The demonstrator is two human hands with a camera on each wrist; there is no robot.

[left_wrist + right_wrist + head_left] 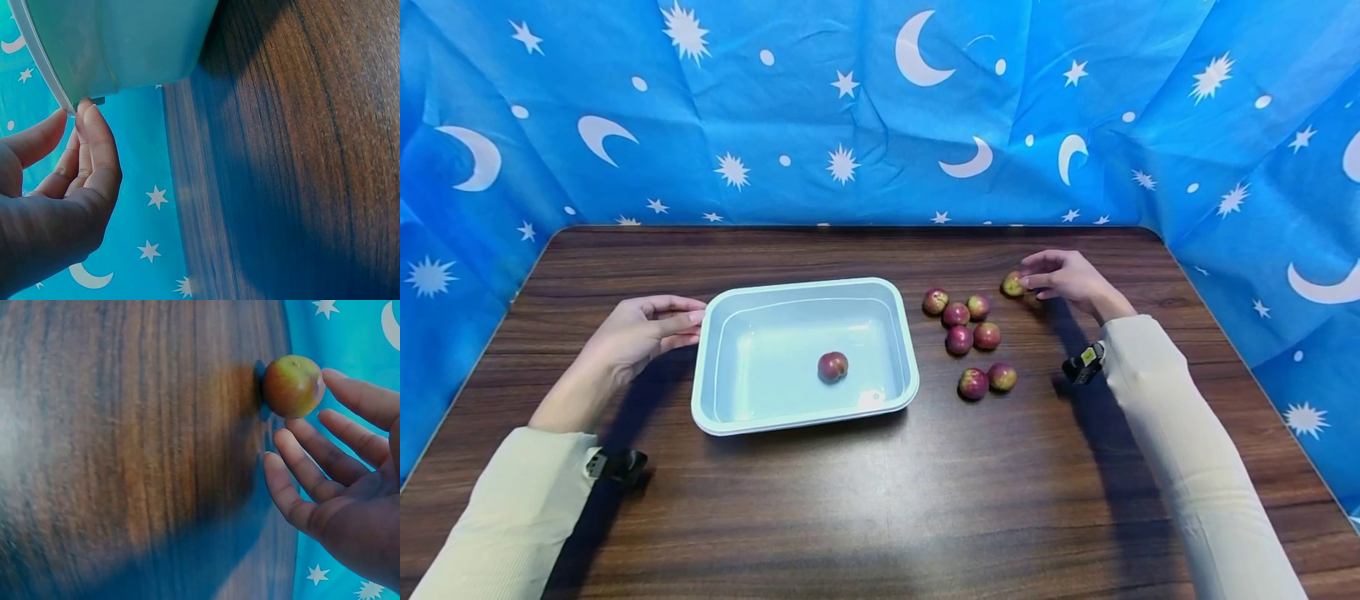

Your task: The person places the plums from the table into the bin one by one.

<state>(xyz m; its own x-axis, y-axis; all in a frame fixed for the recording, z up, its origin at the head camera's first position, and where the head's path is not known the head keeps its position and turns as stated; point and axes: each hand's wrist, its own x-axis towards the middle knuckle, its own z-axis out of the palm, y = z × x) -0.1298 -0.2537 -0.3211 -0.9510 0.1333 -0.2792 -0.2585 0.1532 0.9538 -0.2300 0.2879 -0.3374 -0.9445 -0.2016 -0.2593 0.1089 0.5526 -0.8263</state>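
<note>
Fingers (300, 453) of our right hand (1067, 279) spread loosely, fingertips at a small red-green fruit (292, 386) lying on the tabletop (880, 517). Our left hand (640, 333) rests straight fingers against the pale tray's (703, 367) rim, gripping nothing.

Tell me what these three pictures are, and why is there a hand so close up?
They show one moment from three cameras. One sits on a person's head and looks down at a brown table. The other two sit on the wrists, so the hands look huge. The left hand touches the rim of a pale blue tray with one small red fruit inside. The right hand reaches with straight fingers to a greenish-red fruit, and nothing is gripped. Six more fruits lie beside the tray.
</note>
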